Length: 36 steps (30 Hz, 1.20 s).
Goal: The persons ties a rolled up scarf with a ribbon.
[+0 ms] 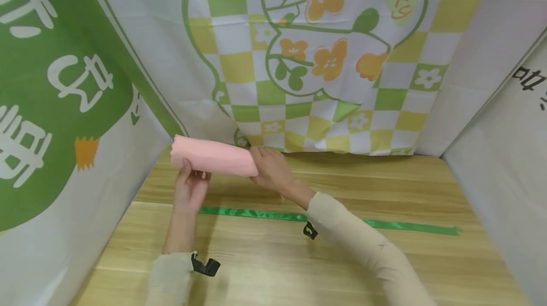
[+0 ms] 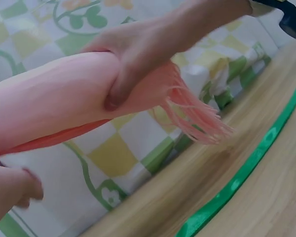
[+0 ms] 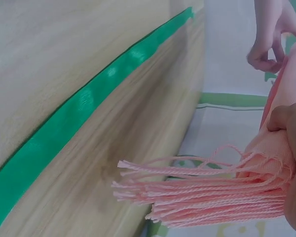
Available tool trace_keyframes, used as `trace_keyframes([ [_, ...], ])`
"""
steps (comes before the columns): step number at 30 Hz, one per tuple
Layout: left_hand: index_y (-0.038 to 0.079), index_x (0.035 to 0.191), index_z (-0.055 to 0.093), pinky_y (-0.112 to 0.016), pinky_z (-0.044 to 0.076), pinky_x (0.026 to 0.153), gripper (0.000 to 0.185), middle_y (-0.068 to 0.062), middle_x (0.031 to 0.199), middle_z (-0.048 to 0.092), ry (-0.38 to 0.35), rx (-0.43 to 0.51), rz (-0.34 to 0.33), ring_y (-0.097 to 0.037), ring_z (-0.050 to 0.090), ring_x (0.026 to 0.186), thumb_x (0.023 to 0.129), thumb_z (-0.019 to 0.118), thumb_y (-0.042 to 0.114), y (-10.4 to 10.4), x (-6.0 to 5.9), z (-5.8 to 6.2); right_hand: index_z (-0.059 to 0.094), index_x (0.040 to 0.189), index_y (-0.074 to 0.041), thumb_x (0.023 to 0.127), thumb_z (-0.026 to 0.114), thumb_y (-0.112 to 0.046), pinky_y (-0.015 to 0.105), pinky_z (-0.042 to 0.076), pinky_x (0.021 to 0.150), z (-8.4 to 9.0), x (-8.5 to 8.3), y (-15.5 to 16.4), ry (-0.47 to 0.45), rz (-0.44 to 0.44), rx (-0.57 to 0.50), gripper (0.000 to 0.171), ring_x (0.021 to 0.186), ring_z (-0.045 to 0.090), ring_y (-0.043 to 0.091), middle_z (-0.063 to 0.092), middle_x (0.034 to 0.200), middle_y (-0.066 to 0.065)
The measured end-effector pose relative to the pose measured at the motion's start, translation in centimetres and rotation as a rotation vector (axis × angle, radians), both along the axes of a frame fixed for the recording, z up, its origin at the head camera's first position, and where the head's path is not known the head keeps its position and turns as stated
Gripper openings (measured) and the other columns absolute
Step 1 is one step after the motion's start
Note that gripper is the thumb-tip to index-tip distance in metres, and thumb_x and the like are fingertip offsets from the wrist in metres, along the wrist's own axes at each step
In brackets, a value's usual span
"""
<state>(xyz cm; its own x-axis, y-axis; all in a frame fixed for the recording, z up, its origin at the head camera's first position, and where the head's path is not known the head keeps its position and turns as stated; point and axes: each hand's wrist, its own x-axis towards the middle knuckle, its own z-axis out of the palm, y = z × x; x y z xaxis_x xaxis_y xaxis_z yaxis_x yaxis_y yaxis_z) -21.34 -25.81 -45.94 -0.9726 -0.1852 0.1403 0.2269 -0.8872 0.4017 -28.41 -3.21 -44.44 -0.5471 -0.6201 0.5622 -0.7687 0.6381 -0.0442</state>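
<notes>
A pink scarf (image 1: 213,155), folded into a thick roll, is held up over the back of the table. My right hand (image 1: 271,168) grips its right end; in the left wrist view the thumb presses across the cloth. Past that hand hangs the scarf's twisted fringe (image 3: 217,197). At the left end my left hand (image 1: 192,187) holds the roll from below, its thumb on the near face and other fingers curled under the cloth. Those curled fingers (image 2: 27,190) also show below the roll in the left wrist view.
A green ribbon strip (image 1: 256,213) runs across the wooden table (image 1: 256,258), under the right forearm. Behind stands a checked, flower-printed curtain (image 1: 316,120). Printed cloth walls (image 1: 124,173) close in both sides. A black wrist camera (image 1: 207,266) sits at the left sleeve.
</notes>
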Motion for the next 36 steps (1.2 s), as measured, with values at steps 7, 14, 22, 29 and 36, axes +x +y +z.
trace_keyframes([
  [7, 0.012, 0.118, 0.060, -0.039, 0.021, 0.111, 0.043, -0.003, 0.107, 0.063, 0.128, -0.175, 0.362, -0.019, 0.053, 0.107, 0.085, 0.079, 0.032, 2.4, -0.7, 2.4, 0.054, 0.115, -0.008, 0.074, 0.081, -0.022, 0.034, 0.057, 0.075, 1.4, 1.5, 0.0, -0.097, 0.046, -0.074, 0.051, 0.088, 0.068, 0.021, 0.068, 0.098, 0.007],
  [14, 0.008, 0.116, 0.059, -0.031, 0.054, 0.083, 0.039, -0.007, 0.102, 0.065, 0.176, -0.145, 0.567, -0.019, 0.064, 0.091, 0.090, 0.072, 0.034, 4.2, -1.3, 5.4, 0.054, 0.112, -0.009, 0.074, 0.081, -0.025, 0.029, 0.054, 0.059, 2.2, 3.1, -0.4, -0.122, 0.013, -0.138, 0.050, 0.076, 0.066, 0.016, 0.067, 0.090, 0.004],
  [22, 0.003, 0.111, 0.060, -0.030, 0.056, 0.075, 0.034, -0.009, 0.094, 0.066, 0.193, -0.096, 0.593, -0.019, 0.066, 0.082, 0.089, 0.074, 0.023, 4.9, -0.8, 9.0, 0.050, 0.129, -0.006, 0.076, 0.083, -0.032, 0.036, 0.057, 0.077, 3.0, 3.8, 0.2, -0.348, 0.159, -0.249, 0.068, 0.094, 0.067, 0.020, 0.068, 0.109, 0.008],
  [29, 0.003, 0.110, 0.062, -0.029, 0.056, 0.073, 0.028, -0.009, 0.093, 0.068, 0.200, -0.137, 0.501, -0.018, 0.066, 0.080, 0.090, 0.071, 0.020, 5.6, -0.9, 11.6, 0.027, 0.152, -0.014, 0.078, 0.085, -0.021, 0.039, 0.050, 0.100, 2.7, 3.2, 2.7, -0.824, 0.422, -0.463, 0.094, 0.128, 0.052, 0.026, 0.045, 0.148, 0.012],
  [36, 0.006, 0.104, 0.063, -0.027, 0.057, 0.068, 0.019, -0.006, 0.089, 0.069, 0.205, -0.232, 0.368, -0.017, 0.067, 0.077, 0.093, 0.067, 0.021, 6.4, -1.1, 13.0, 0.019, 0.157, -0.018, 0.070, 0.079, -0.068, 0.039, 0.046, 0.104, 1.6, 3.5, 4.6, -1.084, 0.604, -0.554, 0.117, 0.129, 0.048, 0.024, 0.037, 0.152, 0.017],
])
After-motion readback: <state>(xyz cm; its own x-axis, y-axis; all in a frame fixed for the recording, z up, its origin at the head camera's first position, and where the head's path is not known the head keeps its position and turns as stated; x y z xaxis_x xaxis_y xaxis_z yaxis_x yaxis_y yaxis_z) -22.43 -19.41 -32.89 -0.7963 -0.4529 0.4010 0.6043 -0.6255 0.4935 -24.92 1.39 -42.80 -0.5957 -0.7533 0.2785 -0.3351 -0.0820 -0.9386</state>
